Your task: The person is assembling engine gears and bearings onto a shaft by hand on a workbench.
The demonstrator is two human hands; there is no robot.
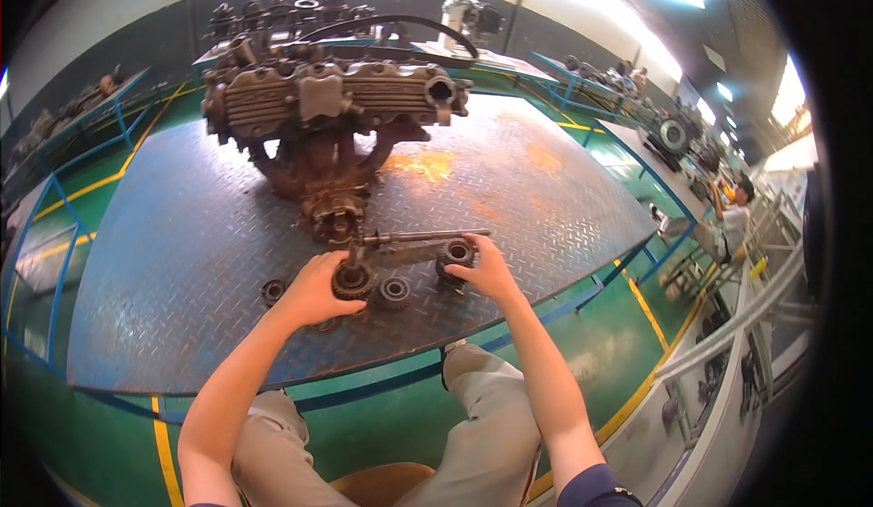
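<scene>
Left gear (352, 289), dark and toothed, is pinched between the thumb and fingers of the person's left hand (314, 294) near the front edge of a diamond-patterned metal table (173, 316), while the right hand (492, 275) grips the right gear (446, 255) with thumb and fingers; whether either is lifted cannot be told. Between the hands sits a smaller gear (395, 299), another small gear (273, 291) lies left of the left hand, and beyond them a slim shaft (427, 235) lies near a large engine (318, 98).
</scene>
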